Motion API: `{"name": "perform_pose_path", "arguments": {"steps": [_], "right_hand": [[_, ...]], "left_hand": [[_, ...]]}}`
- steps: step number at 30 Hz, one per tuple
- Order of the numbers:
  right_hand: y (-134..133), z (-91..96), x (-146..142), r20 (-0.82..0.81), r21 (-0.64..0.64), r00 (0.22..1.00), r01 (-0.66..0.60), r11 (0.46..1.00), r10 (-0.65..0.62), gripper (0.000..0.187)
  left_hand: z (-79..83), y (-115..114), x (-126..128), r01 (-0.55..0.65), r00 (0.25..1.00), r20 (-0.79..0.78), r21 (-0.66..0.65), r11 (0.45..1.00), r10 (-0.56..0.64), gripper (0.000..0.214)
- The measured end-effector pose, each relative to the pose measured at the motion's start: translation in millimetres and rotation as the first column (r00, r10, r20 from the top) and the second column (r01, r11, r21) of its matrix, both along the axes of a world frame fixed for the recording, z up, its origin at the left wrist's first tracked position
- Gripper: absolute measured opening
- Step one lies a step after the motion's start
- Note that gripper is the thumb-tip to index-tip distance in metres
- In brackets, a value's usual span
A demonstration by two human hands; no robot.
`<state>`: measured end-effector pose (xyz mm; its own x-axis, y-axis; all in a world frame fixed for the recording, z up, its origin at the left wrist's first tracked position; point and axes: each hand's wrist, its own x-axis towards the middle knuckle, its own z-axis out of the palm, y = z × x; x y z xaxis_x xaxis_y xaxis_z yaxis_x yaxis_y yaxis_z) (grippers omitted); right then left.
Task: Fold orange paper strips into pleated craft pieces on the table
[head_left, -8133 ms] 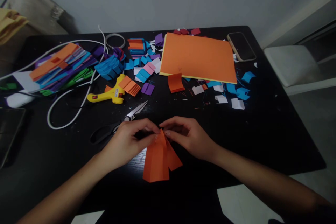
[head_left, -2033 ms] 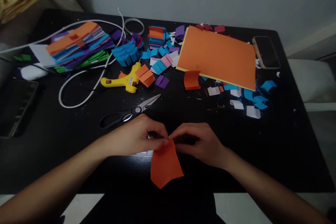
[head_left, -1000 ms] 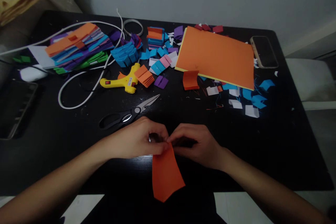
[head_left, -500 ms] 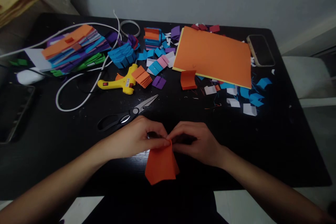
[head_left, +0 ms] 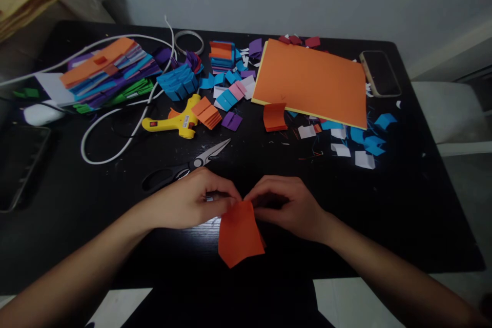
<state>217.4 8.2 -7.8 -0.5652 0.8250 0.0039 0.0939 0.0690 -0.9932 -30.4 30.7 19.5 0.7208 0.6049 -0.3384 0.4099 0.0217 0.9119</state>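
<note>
Near the front edge of the black, faintly grained table [head_left: 400, 215], the left hand [head_left: 188, 202] and right hand [head_left: 292, 205] pinch the top of a folded orange paper [head_left: 240, 233], whose matte panel hangs to a pointed lower corner. Beyond the left hand lie steel-bladed scissors [head_left: 198, 163], then a yellow plastic glue gun [head_left: 169, 123]. Farther back rest a broad rectangular orange sheet [head_left: 311, 82] and a round-cornered phone [head_left: 381, 73].
</note>
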Motion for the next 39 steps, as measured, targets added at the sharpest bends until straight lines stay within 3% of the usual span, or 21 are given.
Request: {"name": "perform_pose_path", "arguments": {"steps": [9,15,30,39], "right_hand": [[2.0,2.3,-0.8,0.004,-0.017,1.000,0.024,1.000,-0.024,0.013],[2.8,0.9,-0.4,-0.043,0.000,0.993,0.107,0.994,-0.107,0.012],[2.0,-3.3,-1.4,-0.055,0.226,0.979,0.203,0.953,-0.195,0.015],[2.1,-1.6,-0.6,-0.013,0.308,0.987,0.158,0.938,-0.162,0.012]], "left_hand": [[1.7,1.7,-0.2,-0.098,0.995,-0.023,-0.066,0.993,0.096,0.019],[-0.4,4.5,-3.8,-0.150,0.987,0.050,-0.101,0.984,0.155,0.021],[1.2,3.1,2.1,-0.184,0.961,0.163,-0.233,0.955,0.225,0.017],[-2.2,0.9,5.8,-0.201,0.959,0.126,-0.332,0.922,0.254,0.017]]}}
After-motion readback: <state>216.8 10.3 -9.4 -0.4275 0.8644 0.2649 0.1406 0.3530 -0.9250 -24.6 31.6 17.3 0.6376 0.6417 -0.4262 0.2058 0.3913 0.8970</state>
